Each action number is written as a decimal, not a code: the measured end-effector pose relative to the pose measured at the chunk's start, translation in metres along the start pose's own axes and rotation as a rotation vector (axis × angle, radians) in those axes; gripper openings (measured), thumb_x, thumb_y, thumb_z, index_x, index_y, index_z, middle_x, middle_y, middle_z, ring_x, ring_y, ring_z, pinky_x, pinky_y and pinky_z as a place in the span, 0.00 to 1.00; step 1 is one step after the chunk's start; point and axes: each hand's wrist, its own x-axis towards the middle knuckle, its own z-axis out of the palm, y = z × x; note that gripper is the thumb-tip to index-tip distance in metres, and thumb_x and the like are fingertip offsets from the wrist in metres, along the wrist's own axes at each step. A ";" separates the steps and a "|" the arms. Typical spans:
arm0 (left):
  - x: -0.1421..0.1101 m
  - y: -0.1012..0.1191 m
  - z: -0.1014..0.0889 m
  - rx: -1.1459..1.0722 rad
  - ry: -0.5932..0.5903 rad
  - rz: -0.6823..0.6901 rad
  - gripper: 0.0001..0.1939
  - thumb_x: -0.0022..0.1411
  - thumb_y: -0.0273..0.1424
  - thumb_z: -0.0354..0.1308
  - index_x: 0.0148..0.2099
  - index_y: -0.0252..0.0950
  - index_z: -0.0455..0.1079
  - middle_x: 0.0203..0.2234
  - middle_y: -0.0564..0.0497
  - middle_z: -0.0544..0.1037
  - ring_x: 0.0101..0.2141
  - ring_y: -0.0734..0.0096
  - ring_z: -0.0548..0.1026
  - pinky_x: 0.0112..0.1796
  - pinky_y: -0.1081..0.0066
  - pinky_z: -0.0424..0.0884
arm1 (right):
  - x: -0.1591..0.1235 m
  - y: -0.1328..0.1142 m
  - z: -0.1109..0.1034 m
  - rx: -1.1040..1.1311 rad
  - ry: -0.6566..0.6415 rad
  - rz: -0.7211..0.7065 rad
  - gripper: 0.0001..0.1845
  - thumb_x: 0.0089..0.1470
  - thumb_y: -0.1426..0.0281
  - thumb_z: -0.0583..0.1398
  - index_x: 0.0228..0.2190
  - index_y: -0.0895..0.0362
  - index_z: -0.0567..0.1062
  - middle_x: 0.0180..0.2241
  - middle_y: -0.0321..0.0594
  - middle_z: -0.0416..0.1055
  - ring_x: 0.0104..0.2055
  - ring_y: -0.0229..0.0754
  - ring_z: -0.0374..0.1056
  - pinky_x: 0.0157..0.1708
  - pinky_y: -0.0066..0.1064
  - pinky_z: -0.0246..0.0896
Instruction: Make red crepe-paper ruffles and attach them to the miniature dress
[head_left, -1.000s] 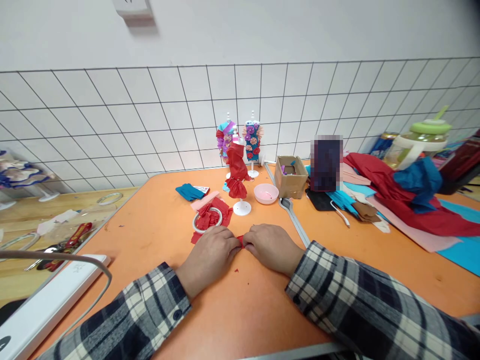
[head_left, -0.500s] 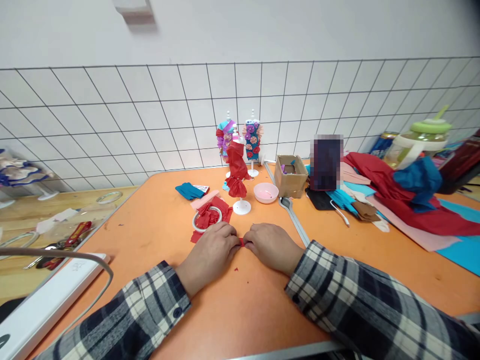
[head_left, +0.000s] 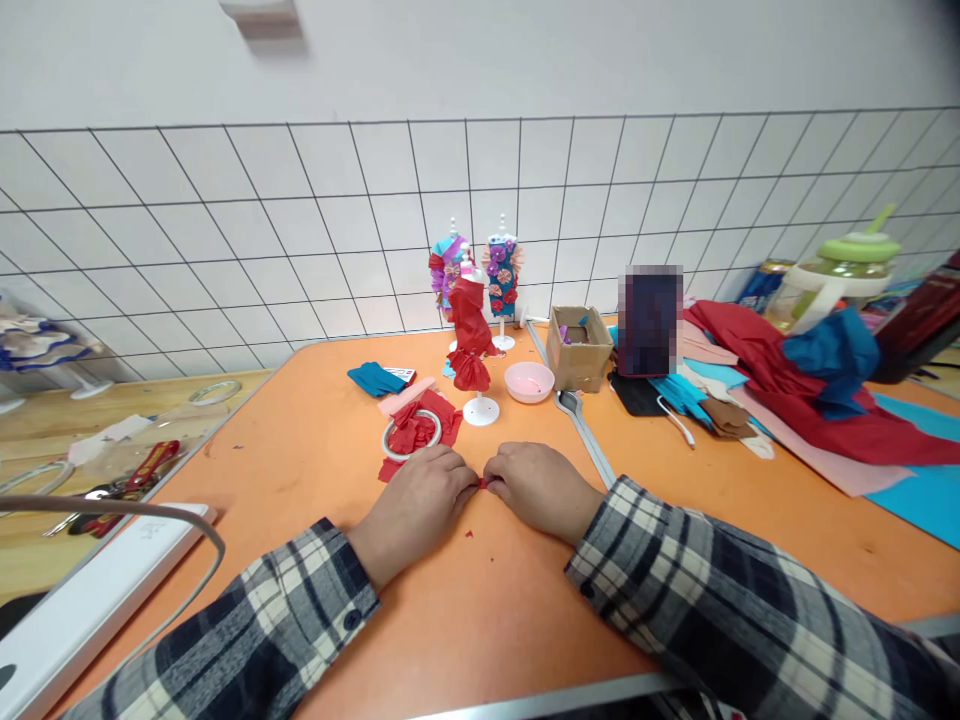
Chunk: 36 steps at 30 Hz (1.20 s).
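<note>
My left hand (head_left: 420,500) and my right hand (head_left: 536,485) rest knuckles-up on the orange table (head_left: 315,440), fingertips meeting. Between them they pinch a small red paper piece (head_left: 481,483), mostly hidden by the fingers. Just beyond my left hand lie red paper scraps (head_left: 439,420) in and around a white ring (head_left: 390,440). Farther back stands a small mannequin dressed in red paper (head_left: 469,330) on a white stand.
Behind it stand two decorated mannequins (head_left: 504,275). A pink bowl (head_left: 529,381), a cardboard box (head_left: 576,347), a metal tool (head_left: 585,435) and piles of red, blue and pink paper (head_left: 787,400) lie right. A white device (head_left: 97,590) and scissors (head_left: 120,485) are left.
Both hands stay together on the red piece, and less of it shows between the fingers. The view has shifted slightly.
</note>
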 end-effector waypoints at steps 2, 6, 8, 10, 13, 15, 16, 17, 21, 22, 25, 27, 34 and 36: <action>0.000 0.000 0.000 -0.019 0.013 0.004 0.12 0.67 0.28 0.51 0.40 0.35 0.76 0.34 0.46 0.77 0.39 0.63 0.73 0.43 0.64 0.68 | 0.000 0.001 0.000 0.033 0.003 0.007 0.13 0.62 0.67 0.53 0.37 0.53 0.78 0.36 0.40 0.73 0.36 0.40 0.69 0.32 0.29 0.53; -0.001 -0.001 0.001 -0.037 0.007 -0.015 0.12 0.68 0.29 0.50 0.40 0.36 0.76 0.32 0.47 0.77 0.38 0.63 0.73 0.42 0.63 0.67 | 0.001 0.006 0.003 0.087 0.019 0.004 0.09 0.60 0.67 0.56 0.36 0.53 0.77 0.36 0.38 0.73 0.36 0.39 0.68 0.31 0.29 0.51; -0.001 -0.002 0.002 -0.043 0.003 -0.032 0.13 0.69 0.30 0.49 0.42 0.36 0.76 0.32 0.47 0.77 0.37 0.63 0.73 0.42 0.62 0.67 | 0.002 0.007 0.004 0.100 0.034 0.002 0.08 0.60 0.67 0.57 0.36 0.53 0.77 0.35 0.37 0.74 0.36 0.39 0.68 0.31 0.29 0.50; -0.001 -0.003 0.003 -0.039 -0.007 -0.026 0.13 0.69 0.30 0.49 0.43 0.37 0.76 0.33 0.47 0.78 0.37 0.63 0.73 0.42 0.62 0.67 | 0.002 0.007 0.004 0.105 0.037 0.008 0.08 0.59 0.66 0.58 0.37 0.52 0.77 0.35 0.37 0.74 0.36 0.39 0.68 0.31 0.29 0.50; -0.001 -0.004 0.003 -0.023 -0.013 -0.002 0.13 0.68 0.30 0.50 0.42 0.38 0.77 0.33 0.47 0.78 0.38 0.63 0.73 0.43 0.62 0.66 | 0.002 0.006 0.003 0.089 0.028 0.019 0.09 0.59 0.65 0.58 0.39 0.52 0.77 0.36 0.38 0.75 0.37 0.40 0.69 0.31 0.29 0.51; -0.001 -0.004 0.002 -0.027 0.002 -0.002 0.12 0.68 0.29 0.51 0.42 0.38 0.77 0.33 0.47 0.78 0.38 0.63 0.73 0.44 0.62 0.65 | 0.002 0.006 0.002 0.081 0.013 0.027 0.09 0.60 0.65 0.58 0.38 0.52 0.78 0.36 0.38 0.75 0.38 0.40 0.69 0.32 0.29 0.51; -0.001 -0.003 0.002 -0.032 0.010 -0.002 0.12 0.67 0.29 0.51 0.41 0.38 0.77 0.33 0.47 0.78 0.38 0.63 0.73 0.44 0.61 0.65 | 0.002 0.006 0.001 0.082 0.004 0.032 0.09 0.60 0.65 0.58 0.37 0.53 0.78 0.37 0.38 0.75 0.38 0.40 0.69 0.32 0.29 0.52; -0.001 -0.003 0.001 -0.035 0.016 -0.001 0.12 0.67 0.29 0.51 0.41 0.38 0.77 0.33 0.47 0.78 0.38 0.63 0.73 0.44 0.61 0.65 | 0.002 0.006 0.001 0.088 -0.004 0.036 0.09 0.59 0.66 0.58 0.37 0.53 0.78 0.37 0.38 0.75 0.38 0.40 0.69 0.33 0.29 0.52; 0.000 -0.004 0.000 -0.034 0.022 0.026 0.12 0.68 0.29 0.50 0.41 0.39 0.76 0.33 0.49 0.79 0.39 0.64 0.74 0.45 0.61 0.63 | 0.000 0.008 0.001 0.126 -0.005 0.042 0.08 0.58 0.69 0.58 0.36 0.54 0.78 0.37 0.38 0.74 0.39 0.40 0.68 0.34 0.29 0.53; 0.000 -0.004 0.000 -0.032 0.020 0.036 0.12 0.68 0.30 0.50 0.41 0.39 0.76 0.33 0.49 0.79 0.39 0.64 0.74 0.46 0.60 0.63 | 0.000 0.008 0.001 0.131 0.001 0.047 0.08 0.58 0.69 0.58 0.35 0.54 0.78 0.37 0.38 0.73 0.39 0.40 0.68 0.34 0.29 0.52; -0.001 -0.006 0.000 -0.044 0.012 0.050 0.12 0.68 0.30 0.50 0.41 0.40 0.75 0.33 0.50 0.79 0.39 0.64 0.73 0.46 0.61 0.63 | -0.001 0.008 0.004 0.109 0.007 0.064 0.08 0.59 0.68 0.57 0.35 0.54 0.77 0.37 0.39 0.72 0.37 0.39 0.67 0.32 0.29 0.52; -0.001 -0.008 0.000 -0.076 0.025 0.028 0.10 0.67 0.31 0.52 0.43 0.39 0.75 0.35 0.49 0.79 0.41 0.63 0.73 0.46 0.61 0.64 | -0.002 0.008 0.005 0.056 0.004 0.050 0.09 0.61 0.68 0.56 0.36 0.55 0.76 0.37 0.40 0.71 0.35 0.39 0.67 0.31 0.29 0.51; -0.002 -0.016 -0.003 -0.327 0.133 -0.184 0.15 0.62 0.40 0.56 0.44 0.35 0.75 0.39 0.45 0.78 0.42 0.61 0.73 0.45 0.61 0.67 | -0.003 0.010 -0.004 -0.135 0.107 -0.036 0.12 0.65 0.66 0.51 0.38 0.56 0.73 0.37 0.40 0.69 0.36 0.40 0.67 0.28 0.29 0.50; -0.001 -0.021 -0.001 -0.385 0.144 -0.243 0.13 0.62 0.38 0.56 0.42 0.35 0.76 0.38 0.46 0.79 0.40 0.62 0.74 0.44 0.62 0.67 | -0.004 0.011 -0.007 -0.162 0.116 -0.060 0.11 0.65 0.67 0.52 0.38 0.56 0.73 0.37 0.40 0.69 0.36 0.40 0.67 0.27 0.29 0.48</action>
